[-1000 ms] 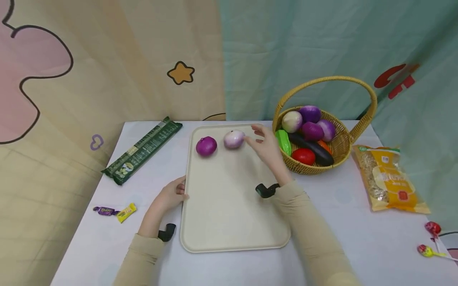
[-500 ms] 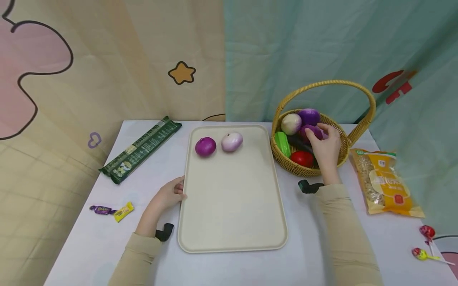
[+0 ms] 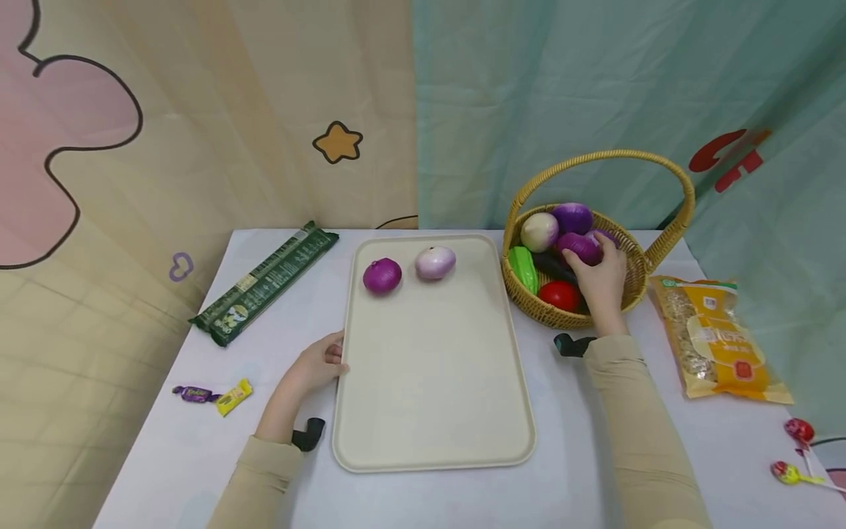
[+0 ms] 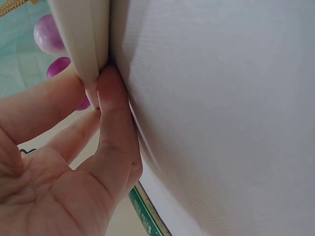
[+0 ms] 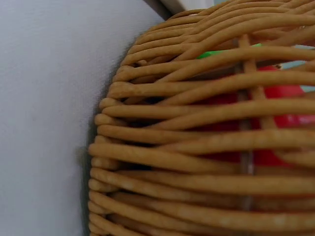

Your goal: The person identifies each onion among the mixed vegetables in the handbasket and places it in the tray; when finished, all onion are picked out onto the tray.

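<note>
Purple onion (image 3: 580, 247) in the basket (image 3: 634, 275) — smooth, rounded, probably light and slippery; right hand (image 3: 598, 275) curls over it, left hand (image 3: 317, 365) pinches the tray (image 3: 429, 397) edge.

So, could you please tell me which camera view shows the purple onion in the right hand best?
The head view: it shows the right hand gripping the purple onion inside the basket. The right wrist view shows only the basket's woven wall with red and green behind it; the left wrist view shows only the tray's edge and two other onions.

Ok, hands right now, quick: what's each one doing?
Left hand: pinches the tray at its edge.
Right hand: grips a purple onion in the basket.
</note>
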